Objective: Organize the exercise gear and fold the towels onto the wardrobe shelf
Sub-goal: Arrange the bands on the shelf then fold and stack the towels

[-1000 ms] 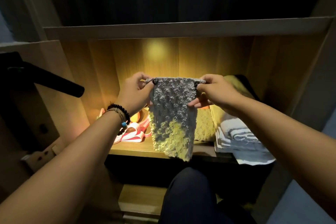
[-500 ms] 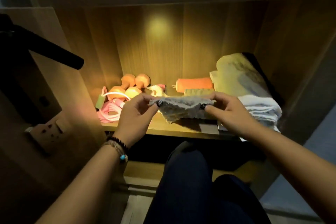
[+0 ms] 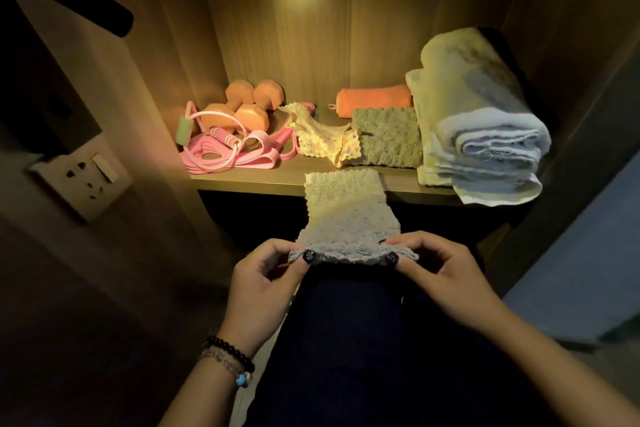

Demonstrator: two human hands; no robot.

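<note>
Warm-lit wardrobe shelf point(image 3: 242, 180) ahead, and your left hand point(image 3: 263, 274) and right hand point(image 3: 446, 270) pinch the grey towel's point(image 3: 346, 215) near corners, its far edge draped on the shelf lip. Pull unevenly and it could slide off.

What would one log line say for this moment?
step: folding | left hand: pinches grey towel | right hand: pinches same towel | far end: on shelf edge
</note>
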